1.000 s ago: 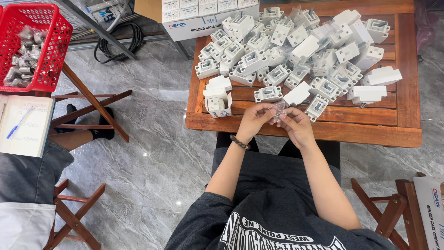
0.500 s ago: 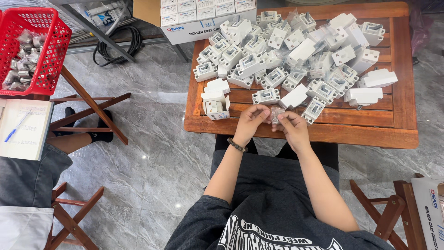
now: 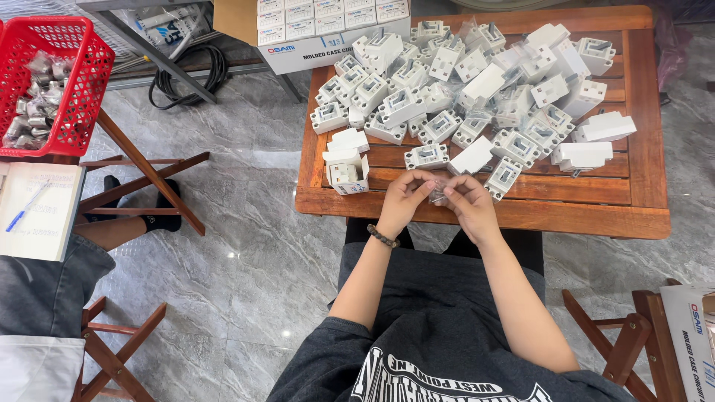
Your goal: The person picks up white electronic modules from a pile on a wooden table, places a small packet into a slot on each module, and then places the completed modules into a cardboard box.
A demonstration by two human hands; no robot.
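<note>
Slatted wooden surface (image 3: 596, 212) heaped with blocky white plastic breakers (image 3: 477, 89), and both hands, left (image 3: 404, 199) and right (image 3: 469, 202), pinch one small crinkly clear bag (image 3: 439, 195) between them.

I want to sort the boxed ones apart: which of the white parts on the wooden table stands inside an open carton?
The one in the small open carton at the table's front left corner, beside the left hand. The others lie loose in the pile, without a carton.
</note>
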